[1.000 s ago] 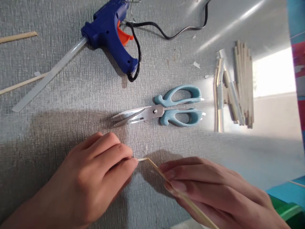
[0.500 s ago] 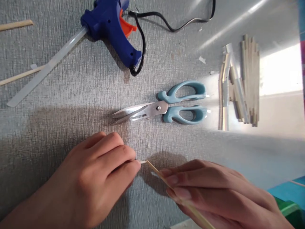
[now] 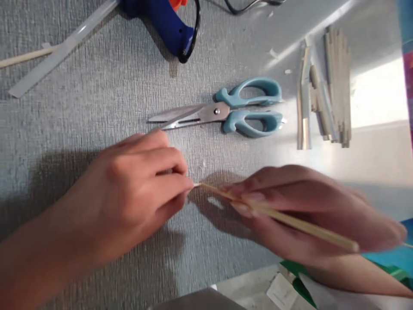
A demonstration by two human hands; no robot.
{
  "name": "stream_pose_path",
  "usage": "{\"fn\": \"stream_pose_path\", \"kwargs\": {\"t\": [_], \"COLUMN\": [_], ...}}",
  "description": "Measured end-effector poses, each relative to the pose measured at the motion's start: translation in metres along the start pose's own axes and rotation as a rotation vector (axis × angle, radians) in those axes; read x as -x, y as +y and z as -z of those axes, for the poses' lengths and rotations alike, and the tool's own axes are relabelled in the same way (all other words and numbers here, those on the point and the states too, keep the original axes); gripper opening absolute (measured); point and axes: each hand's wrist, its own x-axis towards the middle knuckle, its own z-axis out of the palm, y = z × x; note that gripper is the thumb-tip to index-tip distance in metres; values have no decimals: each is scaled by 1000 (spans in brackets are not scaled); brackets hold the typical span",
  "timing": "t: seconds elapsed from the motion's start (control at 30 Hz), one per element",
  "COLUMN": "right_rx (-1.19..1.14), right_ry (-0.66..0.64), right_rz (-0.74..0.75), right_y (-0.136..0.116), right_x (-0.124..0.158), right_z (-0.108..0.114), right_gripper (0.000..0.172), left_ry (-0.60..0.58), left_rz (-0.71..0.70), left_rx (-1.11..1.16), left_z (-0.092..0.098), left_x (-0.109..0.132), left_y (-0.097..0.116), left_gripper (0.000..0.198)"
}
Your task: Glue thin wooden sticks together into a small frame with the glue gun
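Observation:
My left hand (image 3: 129,198) rests on the grey textured surface with its fingers pinched together on the near end of a thin wooden stick (image 3: 290,220). My right hand (image 3: 309,211) is closed around the same stick further along. The stick runs from the left fingertips rightward past my right hand to a free end at the lower right. The right hand is blurred by motion. Just beyond the hands lie blue-handled scissors (image 3: 222,112), blades shut and pointing left.
A blue glue gun (image 3: 161,15) with a black cord lies at the top, a clear glue stick (image 3: 58,51) jutting left. A bundle of cut sticks (image 3: 325,86) sits at the right. Another wooden stick (image 3: 22,57) lies top left. Paper scraps and green packaging (image 3: 290,280) are at the bottom edge.
Both hands have risen in the view toward the scissors. The stick has swung flatter, its free end now out past my right hand. The glue gun has slid to the top edge.

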Motion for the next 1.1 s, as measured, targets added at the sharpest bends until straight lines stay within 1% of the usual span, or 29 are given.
{"fn": "stream_pose_path", "kwargs": {"t": [0.07,0.1,0.2,0.37,0.53,0.67,0.87,1.1], "right_rx": [-12,-6,-11,-93,-174,-170,-133,-112], "right_ry": [70,120,193,264,255,227,194,171], "right_rz": [96,95,70,120,99,87,157,201], "right_y": [3,4,5,7,10,13,14,14], "right_x": [1,0,0,0,-1,-2,-4,-6], "right_z": [-7,-10,-18,-27,-29,-26,-23,-22], "right_gripper": [27,28,23,15,12,11,12,13], "left_ry": [10,14,27,61,57,58,56,63], "left_rz": [-27,-35,-50,-77,-35,-26,-32,-40], "left_rx": [-17,-25,-57,-54,-16,9,15,-3], "left_z": [-1,-1,-3,-6,-5,-6,-6,-6], "left_x": [-1,-1,0,0,1,3,3,2], "left_y": [-1,-1,-4,-7,-6,-6,-6,-5], "left_gripper": [24,24,21,14,13,11,11,11]}}
